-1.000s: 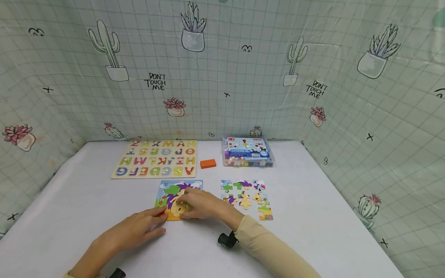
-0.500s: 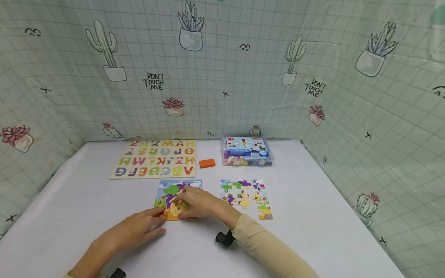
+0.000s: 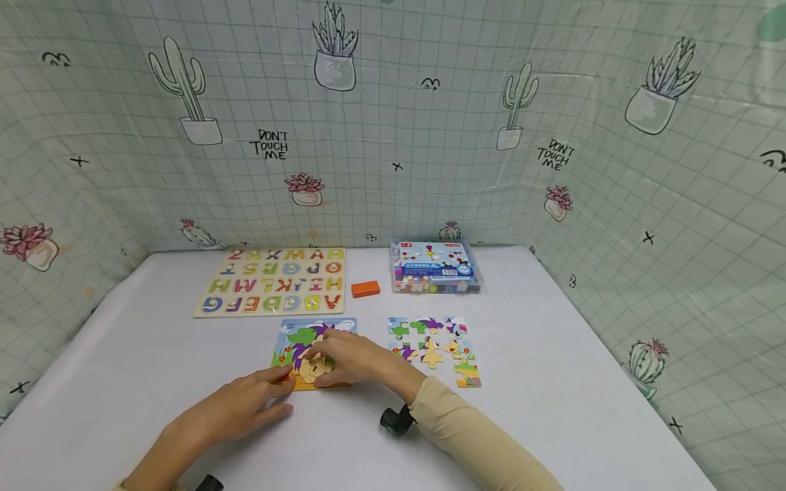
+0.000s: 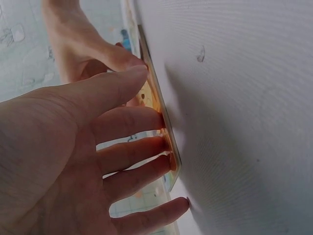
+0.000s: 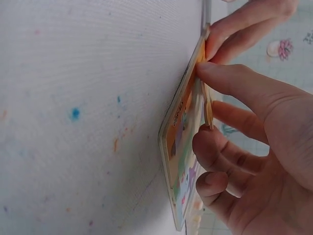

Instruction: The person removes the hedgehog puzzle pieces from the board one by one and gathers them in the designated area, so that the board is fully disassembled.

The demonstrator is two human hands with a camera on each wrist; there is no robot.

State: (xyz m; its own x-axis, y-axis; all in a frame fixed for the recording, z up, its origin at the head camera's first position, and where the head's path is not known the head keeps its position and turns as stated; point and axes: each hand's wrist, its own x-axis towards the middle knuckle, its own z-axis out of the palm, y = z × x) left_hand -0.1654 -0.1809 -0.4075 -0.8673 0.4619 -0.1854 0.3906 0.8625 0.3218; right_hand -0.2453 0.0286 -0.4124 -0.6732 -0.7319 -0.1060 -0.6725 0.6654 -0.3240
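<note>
A jigsaw board (image 3: 285,339) with a purple, green and yellow cartoon picture lies flat on the white table. My right hand (image 3: 353,358) is over its lower part and pinches a tan puzzle piece (image 5: 209,110), which stands slightly tilted above the board in the right wrist view. The right thumb is at the board's near edge. My left hand (image 3: 248,399) has its fingers extended, with several fingertips (image 4: 164,144) touching the board's lower left edge. To the right, several loose puzzle pieces (image 3: 432,353) lie in spaced rows.
Behind the jigsaw board lies a wooden alphabet board (image 3: 276,281). An orange block (image 3: 366,289) sits to its right, then a clear plastic box (image 3: 436,267) of colourful parts. A patterned cloth (image 3: 393,123) walls the table's back and sides.
The right hand has shifted slightly left over the jigsaw board with the puzzle piece. The left hand stays at the board's edge. The head view has moved a little.
</note>
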